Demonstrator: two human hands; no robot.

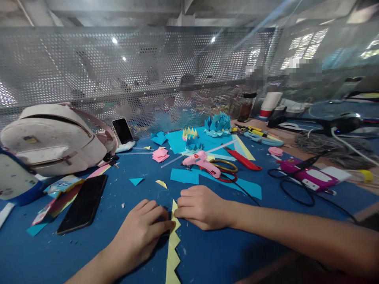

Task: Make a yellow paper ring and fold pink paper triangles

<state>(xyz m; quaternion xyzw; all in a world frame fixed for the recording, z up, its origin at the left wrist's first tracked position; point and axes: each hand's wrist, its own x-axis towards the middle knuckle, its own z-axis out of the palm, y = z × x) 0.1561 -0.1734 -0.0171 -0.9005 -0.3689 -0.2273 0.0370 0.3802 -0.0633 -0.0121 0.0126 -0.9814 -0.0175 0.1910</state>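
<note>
A yellow paper strip (173, 252) with a zigzag right edge runs up the blue table from the near edge. My left hand (142, 228) lies on its left side, fingers curled, thumb and forefinger closed on the strip near its upper part. From the right, my right hand (204, 207) bends its closed fingers onto the strip's upper end, where the fingertips partly hide it. Just beyond my hands rests a pink glue gun (203, 163). Pieces of blue paper (184, 176) and a yellow scrap (161, 184) lie near it.
A black phone (84, 203) and a pale backpack (53, 138) are on the left. Behind the glue gun sit a blue paper flower (218, 124), scissors (226, 169) and a red cutter (244, 159). A magenta power strip (309, 176) with black cables lies right. A perforated metal screen (148, 79) stands behind.
</note>
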